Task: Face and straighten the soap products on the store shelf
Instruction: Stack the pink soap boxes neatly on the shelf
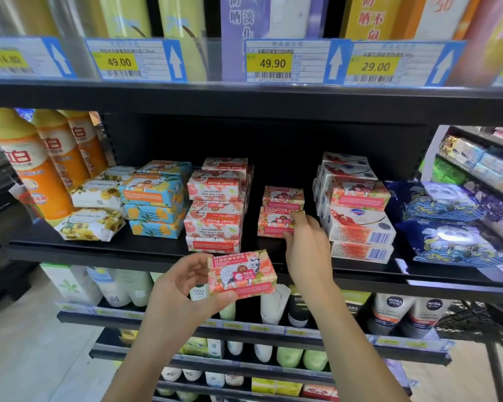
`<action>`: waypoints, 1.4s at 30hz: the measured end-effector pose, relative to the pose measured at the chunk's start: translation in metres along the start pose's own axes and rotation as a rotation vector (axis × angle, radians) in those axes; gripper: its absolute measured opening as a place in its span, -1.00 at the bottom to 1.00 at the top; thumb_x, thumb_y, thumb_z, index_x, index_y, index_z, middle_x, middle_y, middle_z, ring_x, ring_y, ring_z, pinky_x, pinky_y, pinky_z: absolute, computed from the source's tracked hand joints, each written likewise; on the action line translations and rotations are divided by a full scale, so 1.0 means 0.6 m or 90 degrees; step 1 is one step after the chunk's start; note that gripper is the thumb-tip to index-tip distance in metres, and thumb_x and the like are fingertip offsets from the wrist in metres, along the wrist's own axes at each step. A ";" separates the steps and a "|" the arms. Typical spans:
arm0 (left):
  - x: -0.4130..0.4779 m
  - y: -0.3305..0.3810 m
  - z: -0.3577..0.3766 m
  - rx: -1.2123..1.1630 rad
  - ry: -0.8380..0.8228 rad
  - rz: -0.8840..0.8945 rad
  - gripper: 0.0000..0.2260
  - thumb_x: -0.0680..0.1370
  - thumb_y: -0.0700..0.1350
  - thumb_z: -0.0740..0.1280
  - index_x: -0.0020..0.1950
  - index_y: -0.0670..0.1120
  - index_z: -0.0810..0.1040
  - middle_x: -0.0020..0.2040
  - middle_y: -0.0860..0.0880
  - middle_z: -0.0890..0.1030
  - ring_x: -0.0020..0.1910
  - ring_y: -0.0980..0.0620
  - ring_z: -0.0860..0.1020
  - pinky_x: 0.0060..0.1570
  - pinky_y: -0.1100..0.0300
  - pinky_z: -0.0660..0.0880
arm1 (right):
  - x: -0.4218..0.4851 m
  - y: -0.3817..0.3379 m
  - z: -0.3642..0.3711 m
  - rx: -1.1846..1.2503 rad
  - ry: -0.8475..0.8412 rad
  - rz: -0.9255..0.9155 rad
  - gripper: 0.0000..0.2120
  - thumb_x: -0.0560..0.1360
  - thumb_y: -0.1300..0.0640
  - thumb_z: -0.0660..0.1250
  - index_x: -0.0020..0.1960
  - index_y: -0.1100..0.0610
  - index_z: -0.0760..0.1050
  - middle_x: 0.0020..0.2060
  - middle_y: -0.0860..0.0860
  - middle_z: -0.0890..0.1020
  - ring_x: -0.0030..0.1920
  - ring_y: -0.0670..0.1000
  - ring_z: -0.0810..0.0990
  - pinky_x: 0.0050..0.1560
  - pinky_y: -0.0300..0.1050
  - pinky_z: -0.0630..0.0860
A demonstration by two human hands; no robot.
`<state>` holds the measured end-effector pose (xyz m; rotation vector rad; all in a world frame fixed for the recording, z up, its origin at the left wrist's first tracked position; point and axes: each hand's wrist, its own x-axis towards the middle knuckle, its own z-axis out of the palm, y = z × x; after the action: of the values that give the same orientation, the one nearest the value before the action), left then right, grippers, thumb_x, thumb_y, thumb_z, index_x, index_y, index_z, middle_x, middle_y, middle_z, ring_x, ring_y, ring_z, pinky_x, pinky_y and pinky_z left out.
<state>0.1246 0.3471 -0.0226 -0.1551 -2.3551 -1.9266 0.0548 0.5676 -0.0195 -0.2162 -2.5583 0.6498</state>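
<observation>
My left hand (180,288) pinches a rose soap box (241,274); at one o'clock my right hand (305,242) grips a shelved box (273,224), hiding its end.

Left hand (183,282) holds a rose soap box (241,274); right hand (305,242) grips a shelved box (273,224)

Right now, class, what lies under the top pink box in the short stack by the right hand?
One more pink rose soap box, resting on the black shelf. The right hand pinches its right end, hiding that corner.
</observation>
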 end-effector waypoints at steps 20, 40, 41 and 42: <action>0.016 0.000 0.008 -0.012 -0.012 -0.002 -0.50 0.27 -0.27 0.64 0.09 0.09 0.60 -0.06 0.30 0.69 -0.02 0.33 0.63 -0.07 0.51 0.49 | -0.010 0.001 -0.040 0.239 -0.096 -0.051 -0.50 0.69 0.07 0.24 0.60 0.10 0.26 0.55 0.01 0.36 0.54 0.01 0.33 0.53 -0.15 0.24; 0.042 0.011 0.040 0.103 -0.087 0.126 -0.43 0.35 0.06 0.58 0.35 0.17 0.54 0.14 0.21 0.66 0.18 0.20 0.60 0.18 0.31 0.52 | -0.065 0.007 -0.103 0.242 -0.213 -0.099 -0.22 0.30 -0.17 0.63 0.44 -0.04 0.47 0.23 -0.25 0.48 0.23 -0.21 0.46 0.28 -0.22 0.45; 0.042 0.006 0.039 0.145 -0.074 0.154 -0.44 0.38 0.07 0.57 0.37 0.18 0.53 0.16 0.24 0.63 0.21 0.22 0.57 0.20 0.34 0.49 | -0.064 0.007 -0.103 0.227 -0.195 -0.092 -0.22 0.32 -0.16 0.62 0.46 -0.02 0.45 0.25 -0.22 0.47 0.26 -0.17 0.46 0.31 -0.18 0.43; 0.041 0.002 0.036 0.181 -0.060 0.173 -0.46 0.40 0.08 0.56 0.37 0.20 0.53 0.19 0.27 0.60 0.24 0.24 0.54 0.22 0.36 0.45 | -0.062 0.008 -0.103 0.209 -0.173 -0.082 -0.22 0.34 -0.15 0.61 0.48 0.00 0.43 0.28 -0.19 0.46 0.28 -0.14 0.45 0.32 -0.20 0.40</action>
<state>0.1001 0.3690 -0.0224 -0.5221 -2.4820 -1.4789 0.1181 0.5870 0.0101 0.1562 -2.6371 1.0964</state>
